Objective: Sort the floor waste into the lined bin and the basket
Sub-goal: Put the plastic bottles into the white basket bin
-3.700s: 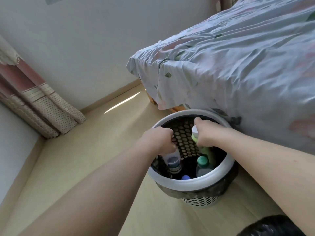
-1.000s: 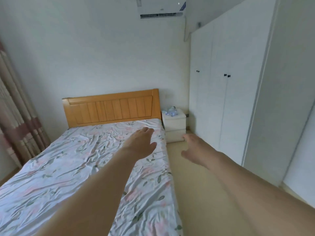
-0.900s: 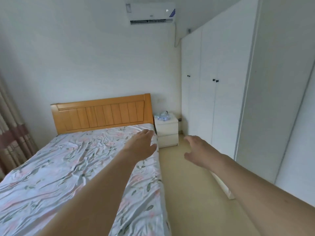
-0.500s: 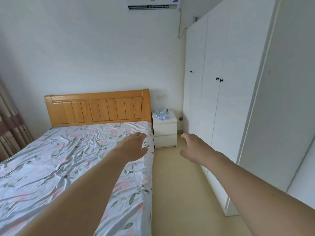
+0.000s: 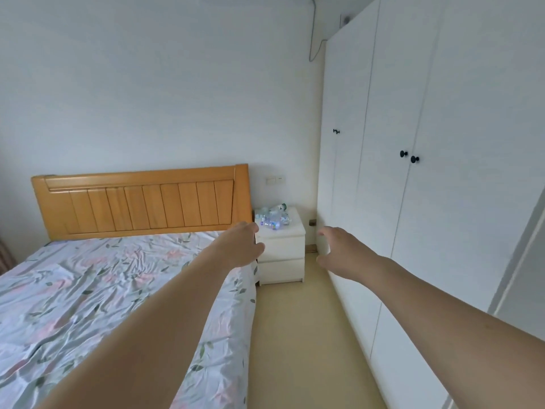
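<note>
Both arms reach forward at chest height and hold nothing. My left hand (image 5: 240,245) hovers over the bed's far right corner, fingers loosely extended. My right hand (image 5: 339,250) is held out over the floor strip, fingers relaxed and slightly spread. Several clear plastic bottles (image 5: 272,217) lie in a heap on top of the white nightstand (image 5: 281,252), just beyond both hands. The bin and the basket are out of view. No waste shows on the visible floor.
A bed (image 5: 88,290) with a floral sheet and a wooden headboard (image 5: 141,202) fills the left. A white wardrobe (image 5: 413,202) with black knobs lines the right wall. A narrow beige floor strip (image 5: 303,335) runs between them to the nightstand.
Earlier both hands were putting bottles into the basket beside the bed. Since then the view has swung up to the room, and I have drawn nearer to the nightstand with both hands free.
</note>
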{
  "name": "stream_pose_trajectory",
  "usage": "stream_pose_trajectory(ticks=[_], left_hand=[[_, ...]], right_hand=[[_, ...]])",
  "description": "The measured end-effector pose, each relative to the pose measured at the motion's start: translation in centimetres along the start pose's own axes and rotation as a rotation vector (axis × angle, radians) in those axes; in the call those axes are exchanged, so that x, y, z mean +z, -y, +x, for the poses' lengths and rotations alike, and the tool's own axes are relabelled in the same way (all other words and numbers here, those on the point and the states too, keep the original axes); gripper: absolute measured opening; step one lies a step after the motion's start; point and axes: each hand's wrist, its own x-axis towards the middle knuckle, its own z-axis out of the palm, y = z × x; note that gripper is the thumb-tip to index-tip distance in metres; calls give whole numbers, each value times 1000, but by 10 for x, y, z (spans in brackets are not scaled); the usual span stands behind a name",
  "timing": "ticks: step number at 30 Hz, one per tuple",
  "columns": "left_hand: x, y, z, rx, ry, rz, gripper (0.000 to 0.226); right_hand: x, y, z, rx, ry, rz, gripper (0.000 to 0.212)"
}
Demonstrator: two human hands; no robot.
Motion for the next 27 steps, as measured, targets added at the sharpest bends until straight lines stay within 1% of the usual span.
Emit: stream_pose_trajectory(ticks=[6, 9, 14, 16, 19, 24, 27], left_hand=[[34, 3, 132, -30, 30, 9, 50], [54, 7, 223, -51, 27, -1, 49], [67, 21, 350, -124, 63, -7, 49], [69, 32, 395, -156, 68, -33, 51], [72, 55, 465, -218, 75, -68, 52], [103, 104, 572, -338, 78, -201, 51], [130, 149, 645, -394, 86, -274, 51]], right_hand=[[10, -59, 138, 19, 40, 59, 62], [19, -102, 232, 12, 54, 84, 63], [8, -153, 367, 9, 89, 99, 63], [4, -164, 417, 7, 95, 99, 62], [9, -173, 496, -7, 148, 90, 61], [44, -182, 628, -6, 202, 122, 61], [70, -180, 714, 7, 197, 173, 56]])
